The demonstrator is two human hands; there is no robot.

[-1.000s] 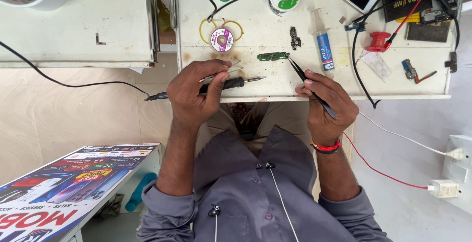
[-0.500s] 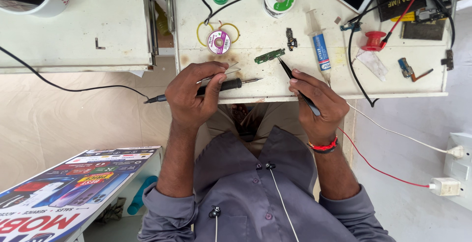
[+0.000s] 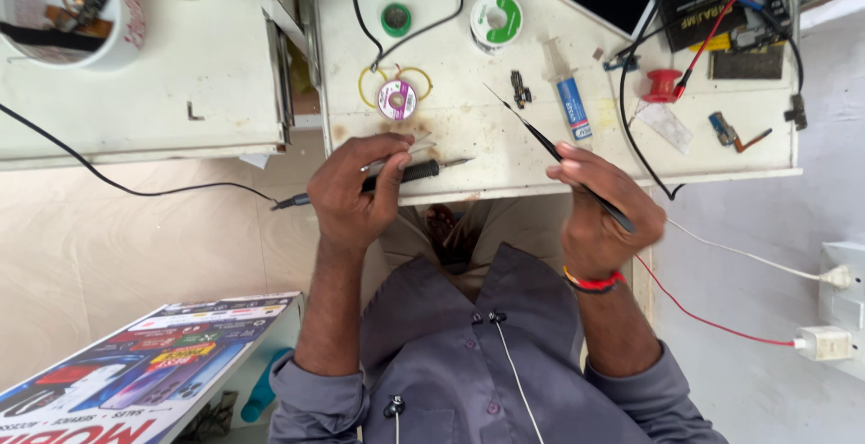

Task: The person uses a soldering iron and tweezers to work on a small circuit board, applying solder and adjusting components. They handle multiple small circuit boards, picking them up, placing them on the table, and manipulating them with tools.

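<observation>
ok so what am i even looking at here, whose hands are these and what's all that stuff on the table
There is no machine here: these are one person's two bare hands, filmed by a camera worn on their head that looks down, so the grey shirt shows at the bottom. The left hand holds a black-handled soldering iron with a black cord, its metal tip pointing towards the other hand. The right hand, with a red band at the wrist, holds thin black pointed tweezers tilted up over the white stained worktable. On that table lie a small round spool with a pink middle and yellow wire, a white and green reel, a clear syringe with a blue label, a red bobbin and several cables. A white cup of small parts stands on the other surface.
</observation>
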